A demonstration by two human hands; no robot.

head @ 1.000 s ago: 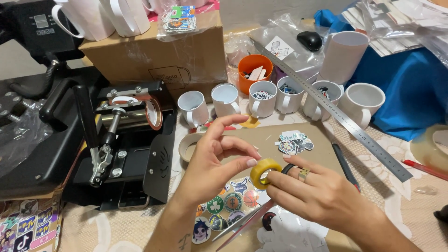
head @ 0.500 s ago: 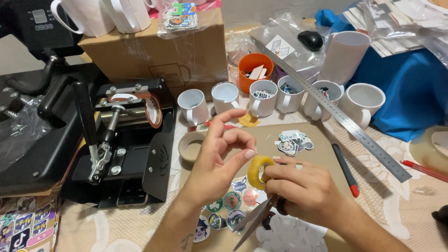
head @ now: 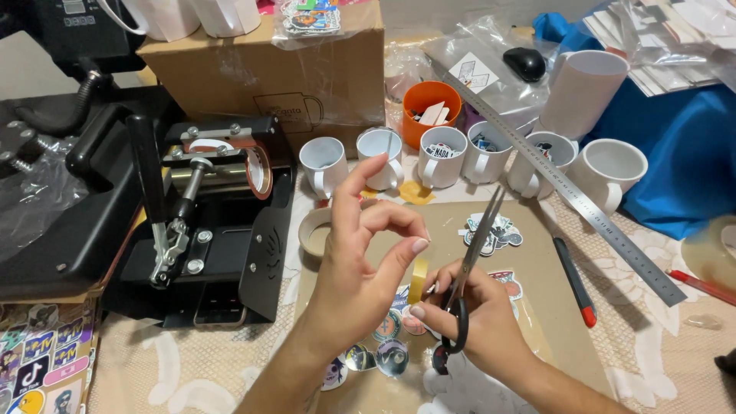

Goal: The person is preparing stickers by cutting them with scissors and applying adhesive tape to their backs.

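My right hand (head: 491,337) holds black-handled scissors (head: 474,249), blades pointing up and away, slightly apart. The same hand keeps a small roll of yellow tape (head: 418,282), seen edge-on, against its fingers. My left hand (head: 356,268) is raised just left of it. Its thumb and forefinger meet at the top of the yellow tape, the other fingers spread upward. Both hands hover over a brown cardboard mat (head: 537,307) with round stickers (head: 383,353) lying under them.
A black mug press (head: 207,222) stands at the left, with a cardboard box (head: 268,84) behind it. A row of white mugs (head: 323,162) and an orange cup (head: 432,107) stand beyond the mat. A steel ruler (head: 567,192), a red-tipped pen (head: 575,284) and a beige tape roll (head: 313,230) lie nearby.
The scissors have come up in my right hand, blades now raised. The yellow roll has turned edge-on. My left hand has closed in on the tape.
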